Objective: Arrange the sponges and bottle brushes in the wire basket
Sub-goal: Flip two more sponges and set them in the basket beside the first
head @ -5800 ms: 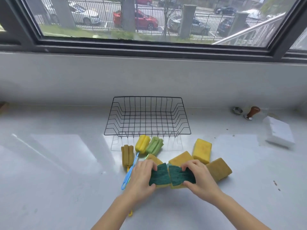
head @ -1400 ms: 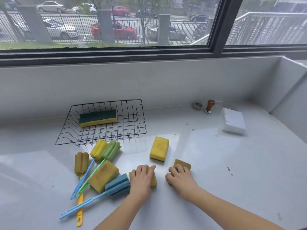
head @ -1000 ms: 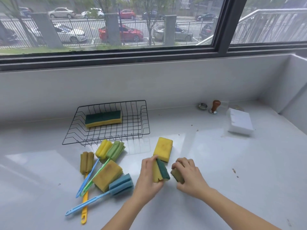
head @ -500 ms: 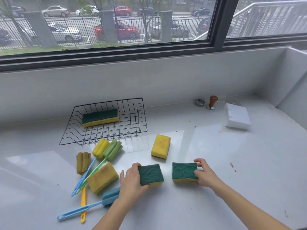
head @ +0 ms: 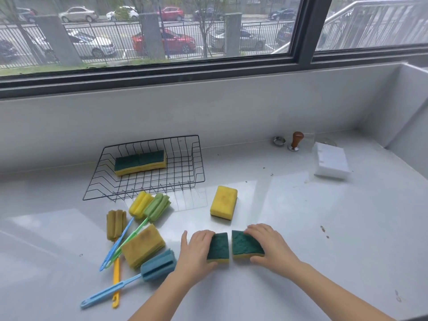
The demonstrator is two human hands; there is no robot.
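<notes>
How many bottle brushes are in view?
4, all outside the basket: olive brush, yellow brush and green brush before it, blue brush beside the left hand. None seems hidden.

Bright daylight from window (head: 162,31) — glare on countertop (head: 46,230), wide-angle edge bending.

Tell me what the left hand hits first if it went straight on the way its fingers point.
Likely the yellow sponge lying just beyond: the left hand, gripping the left green-topped sponge, points away and slightly right, straight at it. Hedged: one view only.
</notes>
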